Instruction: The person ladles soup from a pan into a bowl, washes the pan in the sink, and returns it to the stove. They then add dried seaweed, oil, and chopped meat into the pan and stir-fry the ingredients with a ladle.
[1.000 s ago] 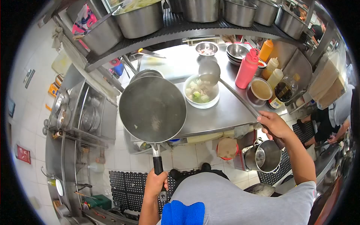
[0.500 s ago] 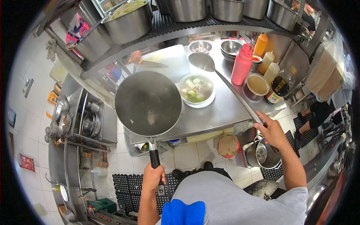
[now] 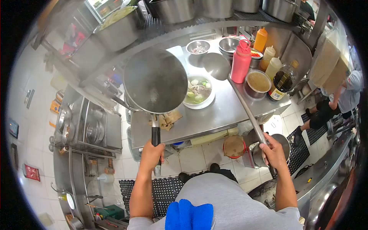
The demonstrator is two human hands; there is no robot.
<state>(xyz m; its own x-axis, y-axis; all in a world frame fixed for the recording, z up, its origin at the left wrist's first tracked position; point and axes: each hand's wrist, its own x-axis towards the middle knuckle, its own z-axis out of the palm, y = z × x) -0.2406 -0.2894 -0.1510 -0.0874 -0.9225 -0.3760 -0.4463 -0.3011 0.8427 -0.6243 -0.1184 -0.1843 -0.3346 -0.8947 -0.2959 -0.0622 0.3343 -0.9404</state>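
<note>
Holding pan [image 3: 155, 80] and ladle [image 3: 246, 109] apart, with food already in the white bowl [image 3: 211, 94]

The bowl sits on a plate [image 3: 201, 107] on the worktop [image 3: 226, 111], just right of the pan in view, with pale and green pieces of food [image 3: 197, 90] in liquid; whether that portion is complete cannot be told. The pan hangs over the worktop's left part, dark inside with a pale patch and no food clearly visible. The left hand's [image 3: 152, 155] grip is wrapped round the pan handle [image 3: 156, 136], the right hand's [image 3: 274, 150] round the ladle's shaft; neither utensil is set down
</note>
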